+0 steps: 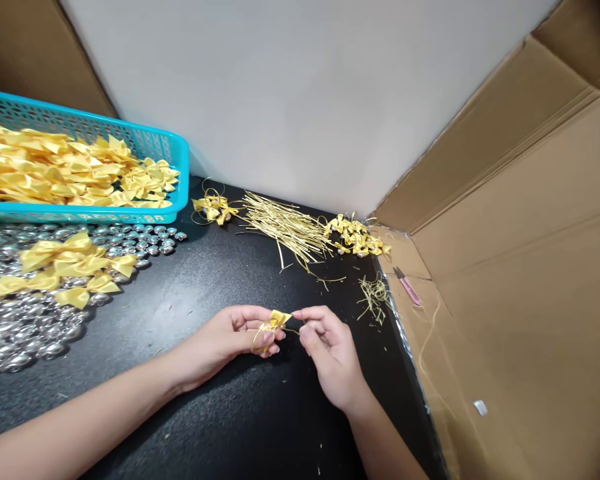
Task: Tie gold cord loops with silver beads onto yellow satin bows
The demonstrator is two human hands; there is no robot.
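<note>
Near the middle of the black table, my left hand (245, 333) pinches a yellow ribbon bow (280, 319) between thumb and fingers. A loop of gold cord (256, 341) hangs at the bow's left side, by my left thumb. To the right of the bow, my right hand (325, 340) is closed, with thumb and fingers on the thin end of the gold cord, which stretches from the bow. What lies behind the bow, between the fingers of my left hand, is mostly hidden.
A turquoise basket (180, 173) of yellow bows stands back left. Silver beads (25, 333) and loose bows (75, 260) lie before it. Cut gold cords (290, 227), finished-looking bows (357, 237) and cord scraps (375, 297) lie further back. Pink-handled snips (409, 291) rest on cardboard (520, 267) at right.
</note>
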